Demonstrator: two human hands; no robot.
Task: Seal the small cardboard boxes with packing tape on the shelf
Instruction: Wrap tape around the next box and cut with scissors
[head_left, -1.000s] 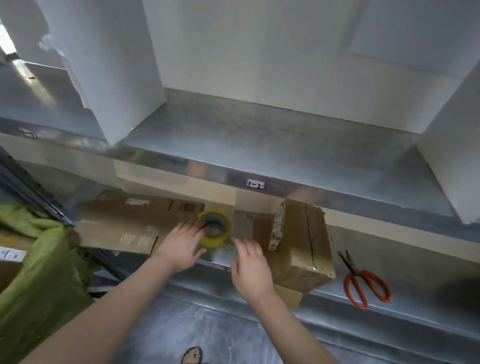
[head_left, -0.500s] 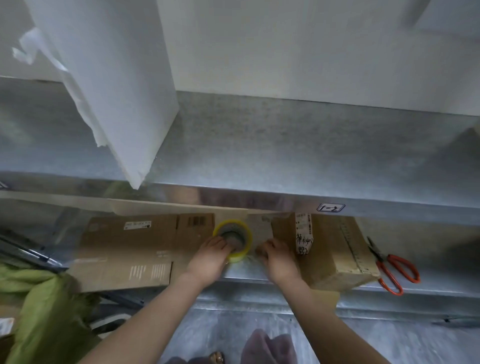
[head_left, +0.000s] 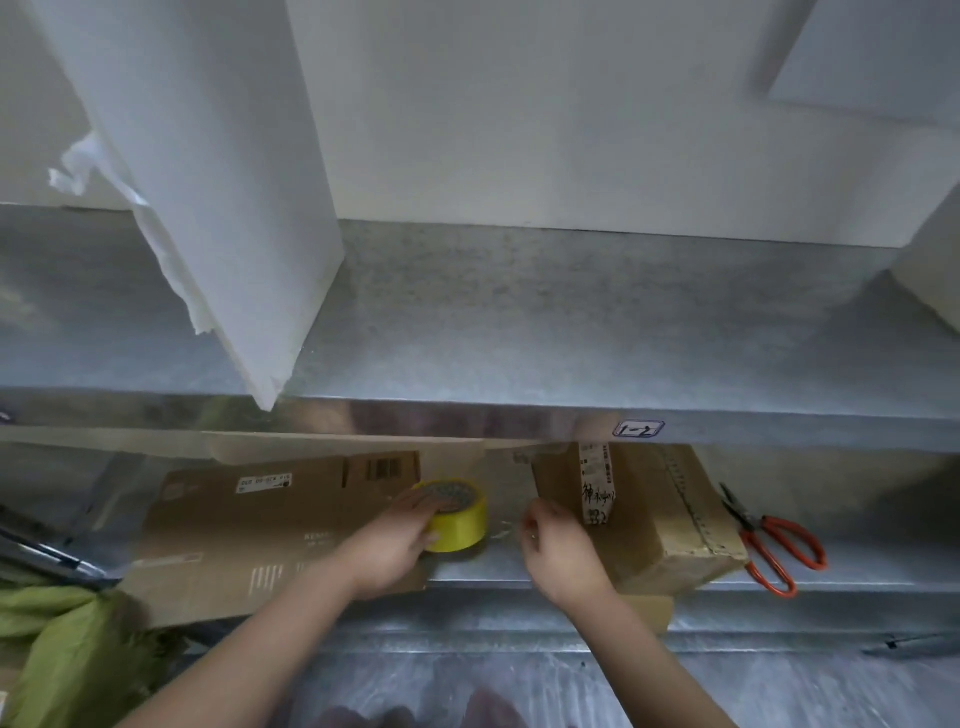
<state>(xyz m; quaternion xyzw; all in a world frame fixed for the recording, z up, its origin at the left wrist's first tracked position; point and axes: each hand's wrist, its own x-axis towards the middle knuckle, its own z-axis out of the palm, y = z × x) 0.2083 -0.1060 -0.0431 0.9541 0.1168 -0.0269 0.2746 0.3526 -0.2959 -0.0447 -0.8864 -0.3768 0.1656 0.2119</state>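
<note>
Gripping light, stiff roll (head_left: 458, 515) w/ L hand (head_left: 392, 543) curled over its rim, on shelf (head_left: 483, 570) at 9 o'clock of box (head_left: 655, 512), and apparently pinching thin, sticky tape end (head_left: 503, 531) w/ R hand (head_left: 560, 552); prob best to brace roll by rim, pull end taut, then press onto light cardboard seam.

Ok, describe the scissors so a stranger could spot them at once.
Find the lower metal shelf, beneath the one holding white boxes. On it, just right of the cardboard box, lie the scissors. Their orange-red handles are the only bright red thing there.
</note>
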